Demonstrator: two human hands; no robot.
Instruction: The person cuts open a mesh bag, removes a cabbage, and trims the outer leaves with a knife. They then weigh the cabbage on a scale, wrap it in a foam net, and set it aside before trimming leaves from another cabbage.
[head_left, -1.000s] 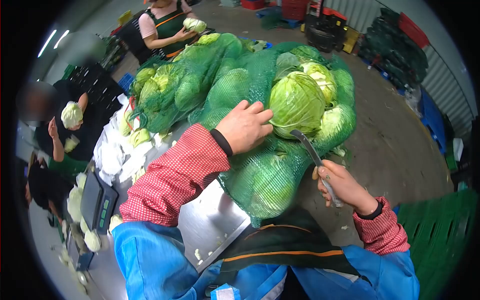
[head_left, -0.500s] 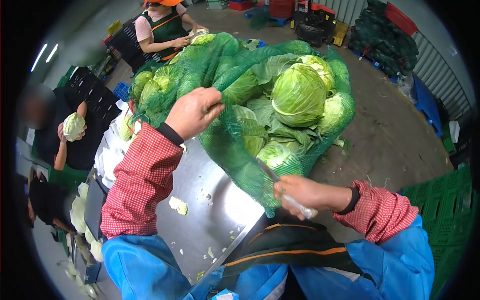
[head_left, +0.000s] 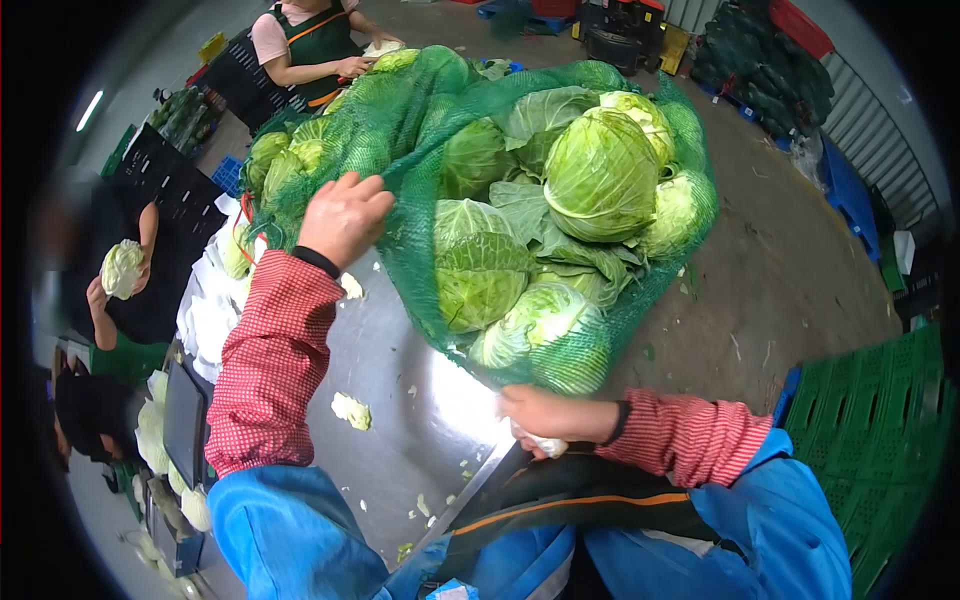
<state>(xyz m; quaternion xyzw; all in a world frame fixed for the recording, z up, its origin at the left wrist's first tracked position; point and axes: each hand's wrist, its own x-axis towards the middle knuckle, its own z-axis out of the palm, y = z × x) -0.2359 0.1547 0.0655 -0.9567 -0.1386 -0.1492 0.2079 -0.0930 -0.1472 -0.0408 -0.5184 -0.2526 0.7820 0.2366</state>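
A green mesh bag (head_left: 412,225) full of cabbages lies spread open on the metal table. Pinched in my left hand (head_left: 345,215) is the bag's upper left edge, pulled toward me. My right hand (head_left: 545,412), just below the bag's near edge, is closed around a knife (head_left: 538,440); its pale handle end shows, but the blade is hard to make out. Through the opening I see a large round cabbage (head_left: 602,175) on top, another cabbage (head_left: 482,262) at the left, and a paler cabbage (head_left: 535,325) near the front.
Leaf scraps lie on the metal table (head_left: 385,440). White trimmed vegetables (head_left: 215,300) are piled at its left. Green crates (head_left: 870,440) stack at right. One co-worker (head_left: 310,50) works across the table; another at left holds a pale cabbage (head_left: 122,270). Filled net bags (head_left: 765,80) stand far back.
My left hand has drawn the net edge left and slightly down, baring more cabbages. My right hand with the knife has moved left and down. The co-worker's cabbage at left appears lower.
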